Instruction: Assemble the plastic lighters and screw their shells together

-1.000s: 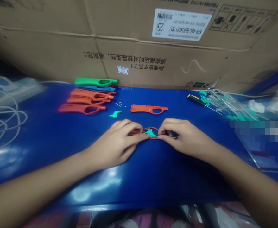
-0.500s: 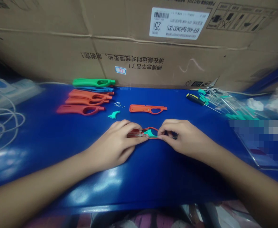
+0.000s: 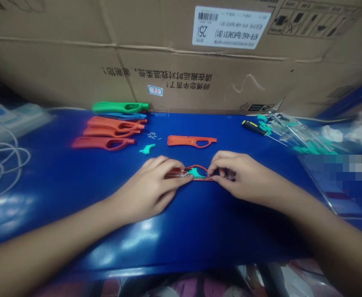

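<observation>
An opened gas lighter casing (image 3: 196,180), orange-red, lies level between my hands at the middle of the table. In it sits a turquoise trigger (image 3: 197,173), and clear and metallic parts show beside my left thumb. My left hand (image 3: 154,185) is closed around the wide handle end, thumb along the near edge. At the narrow end my right hand (image 3: 243,173) pinches with thumb and index finger, where a thin metal part shows partly behind the fingers. Beyond lies the other orange casing half (image 3: 181,141), inner side up. A loose turquoise trigger (image 3: 148,149) rests to its left.
Several green, blue, orange and red lighter casings (image 3: 109,131) lie at the back left, near small screws (image 3: 152,135). A yellow-black screwdriver (image 3: 253,127) lies by metal rods with turquoise parts (image 3: 301,134). A cardboard box (image 3: 76,57) walls the back; white cable (image 3: 20,156) coils left.
My right hand has shifted slightly right along the casing, its thumb and index finger a bit farther from the trigger. My left hand keeps its hold. The view has drifted slightly.
</observation>
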`<state>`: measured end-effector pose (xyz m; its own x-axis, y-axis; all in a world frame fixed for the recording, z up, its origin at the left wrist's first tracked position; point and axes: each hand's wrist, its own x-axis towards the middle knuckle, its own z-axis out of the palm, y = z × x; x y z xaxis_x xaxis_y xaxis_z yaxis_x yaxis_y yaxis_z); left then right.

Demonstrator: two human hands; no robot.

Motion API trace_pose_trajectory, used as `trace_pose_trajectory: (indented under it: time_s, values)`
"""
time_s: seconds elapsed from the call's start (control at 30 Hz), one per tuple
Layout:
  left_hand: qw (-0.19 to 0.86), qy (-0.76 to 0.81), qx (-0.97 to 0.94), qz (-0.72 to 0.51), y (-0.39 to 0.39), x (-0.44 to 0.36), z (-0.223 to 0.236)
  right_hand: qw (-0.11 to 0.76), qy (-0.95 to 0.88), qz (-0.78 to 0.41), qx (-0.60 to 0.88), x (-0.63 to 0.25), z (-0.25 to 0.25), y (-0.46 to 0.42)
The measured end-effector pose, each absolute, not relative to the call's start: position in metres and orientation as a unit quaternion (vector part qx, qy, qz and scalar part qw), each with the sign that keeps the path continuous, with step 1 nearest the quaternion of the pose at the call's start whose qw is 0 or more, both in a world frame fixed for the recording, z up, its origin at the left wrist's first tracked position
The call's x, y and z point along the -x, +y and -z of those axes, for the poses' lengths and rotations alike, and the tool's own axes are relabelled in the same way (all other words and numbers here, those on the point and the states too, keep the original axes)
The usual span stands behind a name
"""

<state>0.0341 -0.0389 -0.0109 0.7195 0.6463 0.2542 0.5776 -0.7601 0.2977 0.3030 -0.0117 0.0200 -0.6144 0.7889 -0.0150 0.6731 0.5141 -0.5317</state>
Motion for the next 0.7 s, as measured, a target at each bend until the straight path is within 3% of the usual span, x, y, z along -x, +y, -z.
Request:
trace_pose_trajectory:
  time_s: [0.27, 0.7]
  values:
    - [0.097, 0.339, -0.921, -0.167, -0.0406, -0.0352, 0.0108, 0.051, -0.868, -0.191, 0.456, -0.3100, -0.0278, -0.0113]
    - [0.089, 0.345, -0.921, -0.160, -0.0432, -0.0368, 0.0113, 0.038, -0.862, -0.181, 0.473, -0.3024, -0.0271, -0.0168]
